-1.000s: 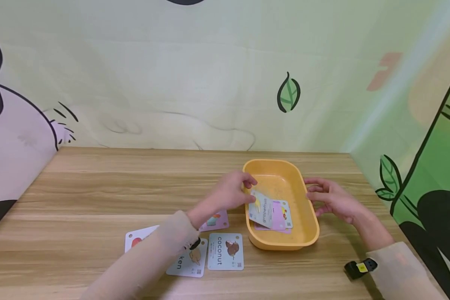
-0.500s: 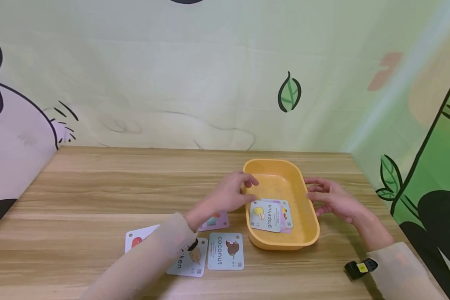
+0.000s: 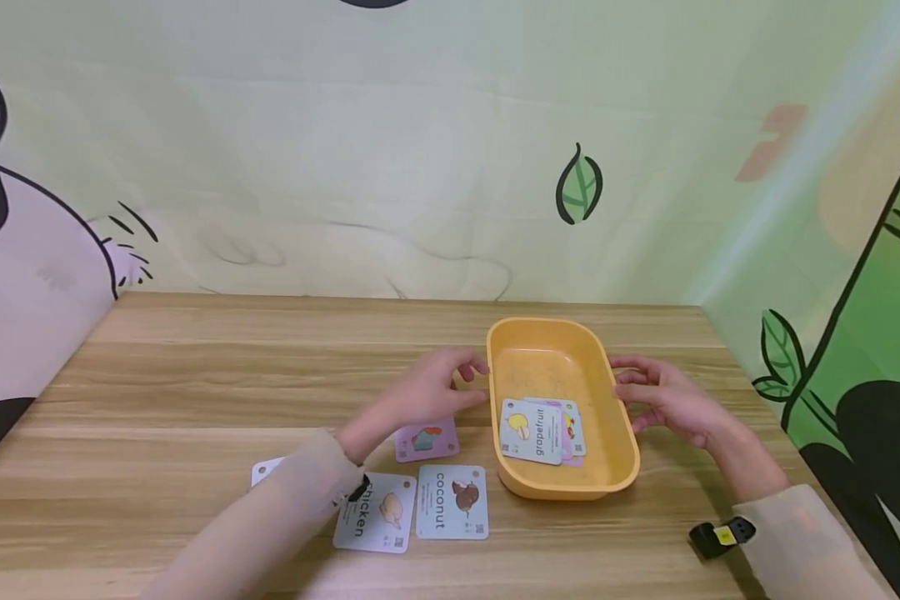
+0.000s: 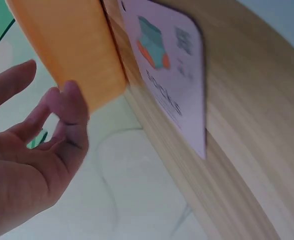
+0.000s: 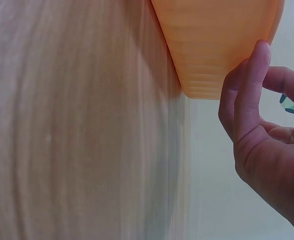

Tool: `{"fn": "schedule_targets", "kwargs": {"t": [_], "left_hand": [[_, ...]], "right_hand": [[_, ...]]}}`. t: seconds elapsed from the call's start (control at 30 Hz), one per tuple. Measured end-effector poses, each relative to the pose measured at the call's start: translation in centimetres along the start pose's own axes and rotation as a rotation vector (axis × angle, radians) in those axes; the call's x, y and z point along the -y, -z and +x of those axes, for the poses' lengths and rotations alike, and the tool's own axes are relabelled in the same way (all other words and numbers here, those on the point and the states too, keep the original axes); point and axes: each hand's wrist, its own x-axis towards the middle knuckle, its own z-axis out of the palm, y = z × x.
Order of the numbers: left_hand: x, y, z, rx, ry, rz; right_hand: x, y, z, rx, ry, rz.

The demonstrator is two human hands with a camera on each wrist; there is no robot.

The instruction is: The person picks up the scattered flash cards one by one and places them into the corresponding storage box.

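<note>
My left hand (image 3: 431,387) is just left of a yellow plastic bin (image 3: 562,490), its fingers loosely bent and holding nothing. Fingertips of my right hand (image 3: 667,400) touch the bin's right wall. Inside the bin a grapefruit card (image 3: 531,432) lies flat, face up, over purple and white cards that it partly covers. Below my left hand on the table is a purple socks card (image 3: 429,442), seen close in the left wrist view too. A coconut card (image 3: 452,502) lies nearer the front, beside a chicken card (image 3: 381,523) partly hidden by the left wrist.
Another white card (image 3: 261,472) shows only a corner from under the left sleeve. The wooden table (image 3: 195,375) meets a printed wall hanging (image 3: 307,167) at the back. A black wrist device (image 3: 720,536) sits at the right cuff.
The grapefruit card, tilted at my left fingers a second ago, now lies flat in the bin. My left hand has drawn back left, out over the rim. The right hand stays put.
</note>
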Motion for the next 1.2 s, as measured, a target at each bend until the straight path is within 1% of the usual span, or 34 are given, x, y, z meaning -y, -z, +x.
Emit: {"fn": "schedule_targets", "kwargs": {"t": [0.07,0.17,0.3,0.4,0.5,0.63,0.77,0.87,1.03,1.2], "left_hand": [[0.4,0.3,-0.4,0.02,0.014,0.028],[0.9,0.7,-1.0,0.047,0.061,0.07],[1.2,1.0,-2.0,0.075,0.152,0.139],[1.4,1.2,-2.7,0.103,0.211,0.225],[1.6,1.3,-3.2,0.135,0.244,0.318],[2.0,1.4,-3.8,0.154,0.257,0.386],[2.4,1.4,-4.2,0.163,0.264,0.395],[2.8,1.4,-4.3,0.167,0.27,0.383],[3.1,1.4,-4.4,0.154,0.26,0.359],[3.4,1.5,-4.1,0.144,0.254,0.346]], "right_hand": [[0.0,0.0,0.0,0.003,0.004,0.001],[0.0,0.0,0.0,0.007,0.008,0.003],[-0.1,0.0,0.0,0.007,0.0,0.003],[-0.1,0.0,0.1,0.003,-0.01,-0.001],[-0.1,0.0,0.1,0.0,-0.014,-0.005],[0.0,0.0,0.0,-0.004,-0.013,-0.006],[0.1,-0.1,-0.1,-0.001,-0.002,-0.007],[0.1,0.0,-0.2,-0.006,-0.004,-0.007],[0.0,0.0,0.0,-0.014,-0.009,-0.01],[0.0,0.0,0.0,-0.013,-0.01,-0.004]]}}
